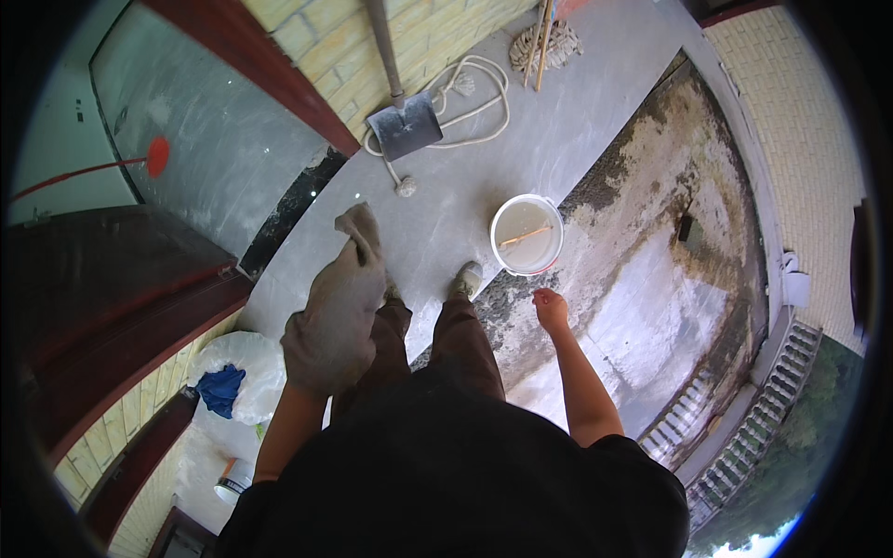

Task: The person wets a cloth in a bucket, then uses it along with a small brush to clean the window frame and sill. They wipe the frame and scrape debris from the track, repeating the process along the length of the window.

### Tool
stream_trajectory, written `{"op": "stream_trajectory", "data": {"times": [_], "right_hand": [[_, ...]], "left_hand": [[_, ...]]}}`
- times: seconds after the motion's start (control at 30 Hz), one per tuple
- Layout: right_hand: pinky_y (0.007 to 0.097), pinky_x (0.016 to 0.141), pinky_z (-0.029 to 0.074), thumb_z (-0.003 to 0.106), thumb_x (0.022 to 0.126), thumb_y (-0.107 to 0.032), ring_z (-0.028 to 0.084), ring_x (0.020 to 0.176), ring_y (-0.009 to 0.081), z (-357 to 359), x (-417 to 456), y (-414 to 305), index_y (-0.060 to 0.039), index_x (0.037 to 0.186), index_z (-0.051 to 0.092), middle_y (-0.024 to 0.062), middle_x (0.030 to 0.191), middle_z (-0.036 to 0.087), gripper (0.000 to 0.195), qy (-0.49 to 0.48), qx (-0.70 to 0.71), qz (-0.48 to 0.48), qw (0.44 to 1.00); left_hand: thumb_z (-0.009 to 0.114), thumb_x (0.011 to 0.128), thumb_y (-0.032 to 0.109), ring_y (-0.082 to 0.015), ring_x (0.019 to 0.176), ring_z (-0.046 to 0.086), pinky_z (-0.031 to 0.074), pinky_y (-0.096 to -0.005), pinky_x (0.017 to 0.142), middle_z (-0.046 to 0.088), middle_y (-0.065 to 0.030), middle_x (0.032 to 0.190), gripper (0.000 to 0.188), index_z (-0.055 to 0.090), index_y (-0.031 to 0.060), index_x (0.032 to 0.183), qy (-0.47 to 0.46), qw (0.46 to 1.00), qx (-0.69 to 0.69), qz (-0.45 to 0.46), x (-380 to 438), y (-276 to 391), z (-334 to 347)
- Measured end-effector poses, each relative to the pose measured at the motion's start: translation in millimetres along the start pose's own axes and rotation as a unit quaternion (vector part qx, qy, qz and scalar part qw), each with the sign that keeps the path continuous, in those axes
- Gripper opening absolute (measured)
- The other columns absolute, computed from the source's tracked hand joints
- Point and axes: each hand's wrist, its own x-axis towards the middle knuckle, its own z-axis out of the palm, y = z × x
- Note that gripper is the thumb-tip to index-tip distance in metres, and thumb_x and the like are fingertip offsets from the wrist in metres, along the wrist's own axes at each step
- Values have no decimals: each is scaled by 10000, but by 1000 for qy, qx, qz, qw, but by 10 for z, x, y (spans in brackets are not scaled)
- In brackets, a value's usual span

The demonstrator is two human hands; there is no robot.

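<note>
A grey-brown cloth (338, 314) drapes over my left hand, hiding its fingers; the bare forearm shows below it. Whether the hand grips the cloth or just wears it cannot be told. My right hand (550, 309) hangs just below a white bucket (493, 240), apart from it, with its fingers curled; I cannot tell whether anything is inside them. Cloudy liquid fills part of the bucket, and a thin orange-brown stick (524, 236) lies in it. The bucket stands on the floor at the edge of the grey paving, ahead of my right foot.
A shovel (404, 129) leans at the brick wall over a looped rope (481, 139). A mop (558, 47) stands beyond. Left are a dark red door (125, 286), a clear plastic bag (261, 376) with blue cloth (221, 390), and another bucket (234, 481). A balustrade (767, 411) borders the right.
</note>
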Motion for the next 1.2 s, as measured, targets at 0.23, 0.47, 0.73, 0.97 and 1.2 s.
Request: {"op": "stream_trajectory", "data": {"times": [0.23,0.47,0.73,0.97,1.2], "right_hand": [[481,771,492,459,910,-259,623,870,382,792,1228,885,-127,1044,630,186,905,657,254,-112,-149,29,982],[473,879,465,469,887,-175,579,1035,360,1537,2645,1335,-250,1419,294,192,1089,604,565,-226,-163,83,957],[477,966,410,468,847,-143,478,1206,348,2521,3236,1695,-180,1378,339,183,1303,489,547,-307,-158,126,930],[432,844,477,504,809,-167,609,961,368,2296,2969,2094,-93,1155,562,210,952,645,358,-208,3,47,977],[451,783,491,491,746,-24,621,907,387,2365,3173,2539,-67,1070,600,221,954,647,344,-49,-6,103,993]], "left_hand": [[520,845,224,-270,896,621,506,-380,776,609,-147,991,314,542,61,1112,-130,982,97,-96,366,60,822],[510,851,209,-274,898,621,505,-378,778,608,-152,996,326,520,49,1135,-189,955,154,-168,977,115,1499],[500,857,192,-277,901,621,504,-376,779,607,-159,1001,342,495,36,1161,-218,937,183,-204,1433,24,1967],[490,862,177,-280,903,621,503,-374,780,606,-164,1006,357,473,24,1184,-224,939,180,-190,1432,-54,2051],[481,868,162,-284,905,620,503,-372,781,604,-170,1010,372,451,13,1207,-227,932,202,-195,1434,-83,2136]]}}
